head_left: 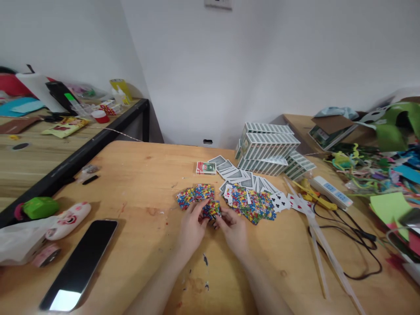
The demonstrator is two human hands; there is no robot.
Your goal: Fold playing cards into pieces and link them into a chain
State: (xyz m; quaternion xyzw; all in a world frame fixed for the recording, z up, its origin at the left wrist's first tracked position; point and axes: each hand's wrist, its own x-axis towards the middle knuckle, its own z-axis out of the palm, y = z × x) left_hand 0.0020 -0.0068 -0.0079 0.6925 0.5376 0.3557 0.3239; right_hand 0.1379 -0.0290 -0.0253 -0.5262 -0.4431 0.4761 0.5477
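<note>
Between my two hands is a small packet of cards with colourful patterned backs (211,209). My left hand (194,221) grips its left side, fingers closed on it. On the right side, the fingers of my right hand (233,227) pinch the same packet. Just behind my left hand lie more colourful cards (186,197). Right of my hands, a spread of colourful cards (259,208) overlaps several grey-backed cards (234,174). A few cards there lie face up (280,201). A red and green card box (206,168) rests behind the hands.
Striped card boxes (269,146) are stacked at the back right. Nearer on the right lie a power strip (332,191), a black cable (348,278), a yellow tool (316,197) and translucent strips (328,249). A phone (82,262) and toys (68,221) lie left.
</note>
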